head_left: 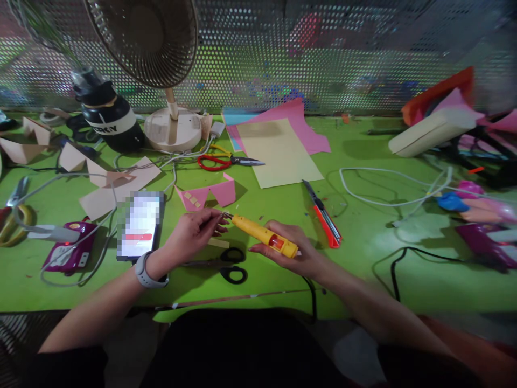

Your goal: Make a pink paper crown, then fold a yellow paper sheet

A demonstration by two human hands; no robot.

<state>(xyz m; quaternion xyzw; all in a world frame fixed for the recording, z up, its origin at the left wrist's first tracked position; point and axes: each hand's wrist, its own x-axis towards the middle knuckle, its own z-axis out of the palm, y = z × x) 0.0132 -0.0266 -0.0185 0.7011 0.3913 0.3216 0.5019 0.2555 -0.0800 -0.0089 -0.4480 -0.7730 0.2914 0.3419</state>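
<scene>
Head cam, 1 view: worn by the person, looks fwd & down across the desk (371,237). Wearer's dark top (226,350) at btm edge, nearest lens; L hand (196,231) & R hand (302,258) approx mid-frame, close. Fan (147,32) & mesh panel (250,64) farther off, up top. Wide FOV, pic squeezed in ht.

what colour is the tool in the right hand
The tool is mostly yellow, with a red patch, clearest in the head view.
</scene>
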